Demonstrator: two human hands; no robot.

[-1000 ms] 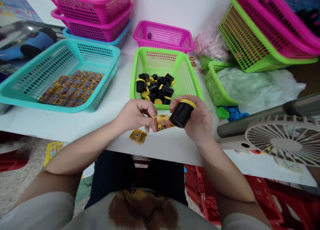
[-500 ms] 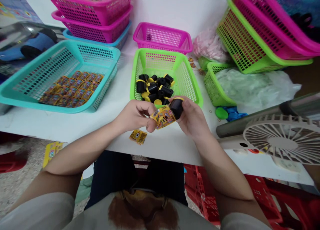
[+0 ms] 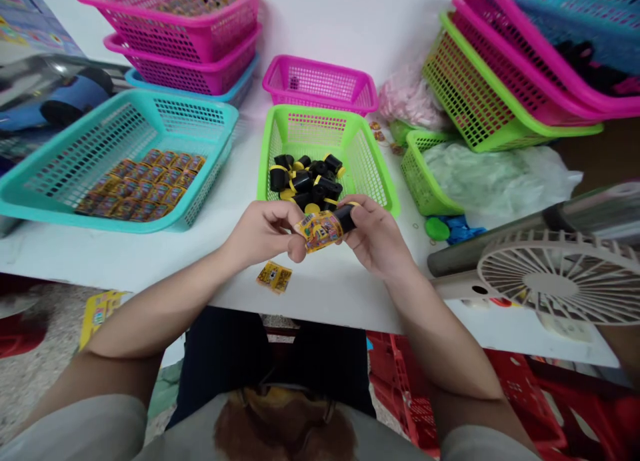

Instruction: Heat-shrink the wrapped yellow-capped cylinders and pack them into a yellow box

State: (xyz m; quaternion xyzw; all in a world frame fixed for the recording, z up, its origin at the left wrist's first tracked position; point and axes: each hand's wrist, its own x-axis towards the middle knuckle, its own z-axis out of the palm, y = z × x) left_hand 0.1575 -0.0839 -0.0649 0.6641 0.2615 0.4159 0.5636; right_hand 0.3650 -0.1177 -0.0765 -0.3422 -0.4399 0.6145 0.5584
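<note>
Between the thumb and fingers of my left hand (image 3: 263, 231) is the end of a yellow printed plastic sleeve (image 3: 320, 231). My right hand (image 3: 381, 239) grips a small black jar (image 3: 346, 217) with a yellow rim; the jar's near end is in or against the sleeve's open right end. On the table below my left hand lies another flat yellow printed sleeve (image 3: 274, 277). Just beyond both hands stands a green basket (image 3: 386, 174) holding several black jars (image 3: 303, 181) with yellow lids.
At left, a turquoise basket (image 3: 213, 124) holds rows of jars in printed sleeves (image 3: 145, 184). Pink baskets (image 3: 200, 37) are stacked behind it. A pink basket (image 3: 320, 91) stands at the back. At right are a plastic bag (image 3: 490, 177) in a green basket and a small fan (image 3: 555, 281).
The sleeve has opened out rounder and lies more in line with the jar, which has tipped over toward it. Both hands stay close together. The camera view has shifted slightly.
</note>
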